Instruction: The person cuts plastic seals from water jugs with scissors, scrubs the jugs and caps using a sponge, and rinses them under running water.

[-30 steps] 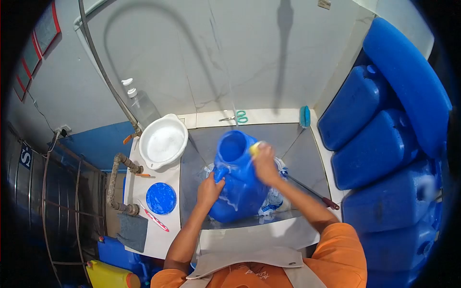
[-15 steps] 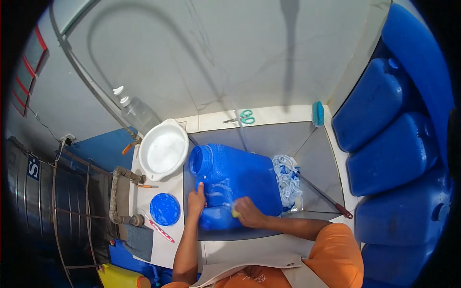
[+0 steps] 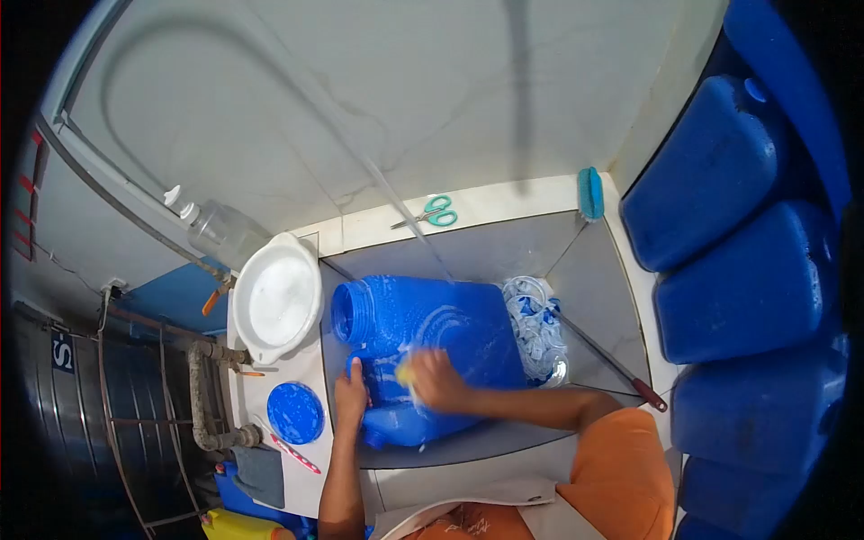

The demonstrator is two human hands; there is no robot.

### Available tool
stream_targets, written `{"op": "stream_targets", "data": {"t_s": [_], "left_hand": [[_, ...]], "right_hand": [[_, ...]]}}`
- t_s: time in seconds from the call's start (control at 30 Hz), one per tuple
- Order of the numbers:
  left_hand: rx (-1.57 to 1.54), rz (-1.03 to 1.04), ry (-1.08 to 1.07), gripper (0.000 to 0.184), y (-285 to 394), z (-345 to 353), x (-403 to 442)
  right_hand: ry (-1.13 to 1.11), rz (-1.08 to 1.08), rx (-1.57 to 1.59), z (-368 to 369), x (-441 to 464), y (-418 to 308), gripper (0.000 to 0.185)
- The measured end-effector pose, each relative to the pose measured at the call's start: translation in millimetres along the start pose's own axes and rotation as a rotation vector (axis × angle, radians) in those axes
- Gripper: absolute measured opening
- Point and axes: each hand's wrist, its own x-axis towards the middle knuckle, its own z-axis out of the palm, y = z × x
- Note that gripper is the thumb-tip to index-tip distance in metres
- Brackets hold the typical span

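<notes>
A blue plastic jerrycan (image 3: pixel 481 328) lies on its side in the grey basin (image 3: pixel 589 292), its wide open mouth pointing left. White suds streak its upper face in curved smears. My left hand (image 3: pixel 353 394) is closed around the handle part at the can's left end, thumb uppermost. In my right hand (image 3: pixel 436 382), slightly blurred, is a yellow sponge (image 3: pixel 406 373) pressed against the can's soapy side. Beside my left forearm, a round blue lid (image 3: pixel 295 413) with suds on it rests on the white ledge.
A white bowl of suds (image 3: pixel 277 297), a pump bottle (image 3: pixel 220 229) and a pink-and-white brush (image 3: pixel 295 454) stand left. Scissors (image 3: pixel 438 211) and a teal brush (image 3: pixel 589 193) lie on the back ledge. Wet cloth (image 3: pixel 533 328) and a dark rod (image 3: pixel 607 355) sit right, near stacked blue cans (image 3: pixel 711 171).
My right hand has moved the sponge up and left across the can, and fresh curved suds marks show. The left hand keeps its hold. The whole view has shifted slightly.
</notes>
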Motion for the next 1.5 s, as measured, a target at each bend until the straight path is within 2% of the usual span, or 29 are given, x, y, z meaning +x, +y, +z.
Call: {"op": "stream_targets", "data": {"t_s": [0.07,0.13,0.2,0.23,0.27,0.33,0.37,0.43,0.5,0.57,0.63,0.7,0.77,0.8,0.83,0.87,0.93,0.97,1.03,1.07,1.1,1.13,1.17,1.23,1.3,1.37,1.4,1.43,1.5], "left_hand": [[0.023,0.008,0.016,0.046,-3.5,-2.6,2.1],[0.016,0.011,0.017,0.043,2.7,-1.1,-3.5],[0.001,0.041,0.027,0.042,6.1,0.1,-6.7],[-0.017,0.064,0.033,0.040,7.1,0.5,-7.6],[-0.026,0.071,0.033,0.040,5.8,-0.3,-5.9],[-0.021,0.059,-0.029,0.040,0.2,-2.1,-4.1],[-0.023,0.063,-0.035,0.040,5.6,-0.6,-7.9],[0.044,0.055,-0.051,0.044,20.8,1.3,-22.7],[0.075,0.130,-0.101,0.044,24.0,6.1,-34.3],[0.105,0.222,-0.133,0.044,28.6,8.0,-39.2],[0.382,0.601,-0.088,0.039,26.6,10.7,-44.8],[0.481,0.608,-0.124,0.034,41.9,18.2,-69.0],[0.697,0.855,-0.253,0.032,63.7,26.7,-94.0],[0.692,0.861,-0.248,0.032,73.9,35.1,-101.7],[0.809,1.039,-0.333,0.031,84.0,44.0,-108.9],[0.929,1.222,-0.411,0.030,97.1,52.2,-110.2],[0.973,1.341,-0.415,0.028,124.5,71.1,-104.9],[1.008,1.451,-0.433,0.027,136.6,84.7,-103.8],[0.983,1.439,-0.350,0.028,160.7,109.2,-101.0],[0.982,1.453,-0.360,0.028,163.4,124.4,-103.0],[0.819,1.417,-0.125,0.035,166.7,144.9,-105.8],[0.646,1.359,0.099,0.043,167.4,163.1,-109.5],[0.640,1.369,0.092,0.043,164.0,175.9,-112.3],[0.467,1.142,-0.038,0.062,164.4,196.2,-112.2],[0.542,1.141,0.032,0.071,162.0,197.9,-115.6],[0.505,0.834,-0.400,0.073,164.9,175.4,-112.0],[0.519,0.893,-0.396,0.071,161.8,167.2,-100.8],[0.526,0.890,-0.401,0.071,159.4,155.9,-98.6],[0.409,0.837,-0.448,0.066,160.3,135.3,-96.6]], "right_hand": [[-0.049,0.218,-0.322,25.9,62.0,47.0,0.024],[0.224,0.541,0.096,71.0,57.2,135.1,0.019],[0.366,0.583,0.045,69.4,-8.1,183.6,0.021],[0.105,0.753,0.046,51.3,-48.1,191.5,0.025],[0.053,1.056,0.225,16.8,-69.8,157.4,0.029],[0.161,0.947,-0.274,58.1,-144.3,117.0,0.043],[0.053,0.723,-0.442,93.7,-176.5,98.9,0.059],[-0.291,0.472,0.068,22.0,-99.5,22.4,0.061],[-0.031,0.168,0.080,-48.6,-11.4,-16.4,0.060],[0.227,0.270,-0.109,-68.6,47.6,3.0,0.051],[0.134,0.241,0.299,-109.6,75.8,56.0,0.039],[-0.183,0.627,0.977,-129.3,73.8,109.6,0.042],[-0.454,0.853,0.826,-121.6,28.9,170.5,0.044],[-0.648,0.883,0.815,-99.1,-14.3,227.0,0.046],[-0.845,0.913,0.799,-81.6,-45.9,262.7,0.048],[-0.842,0.903,0.792,-95.0,-41.5,247.6,0.048],[-0.601,1.176,0.913,-151.0,-32.9,178.0,0.052],[-0.597,1.189,0.903,-181.3,-24.2,145.7,0.052],[-0.432,0.907,1.091,-226.6,-6.6,100.8,0.051],[-0.420,1.137,1.166,-230.4,-19.6,111.7,0.051],[-0.403,1.136,1.161,-216.9,-36.0,131.3,0.051],[-0.365,1.137,1.387,-189.5,-63.9,155.1,0.052],[-0.321,1.127,1.619,-167.9,-91.9,161.7,0.053],[-0.193,1.014,1.581,-134.5,-109.4,154.8,0.057],[0.199,1.059,1.618,-101.7,-111.8,179.3,0.060],[0.590,1.076,1.571,-119.4,-79.6,171.5,0.054],[0.783,1.038,1.515,-152.3,-43.1,136.9,0.046],[0.788,1.045,1.518,-159.8,-24.7,129.0,0.046],[0.569,0.549,-0.075,-166.6,4.9,116.5,0.033]]}}
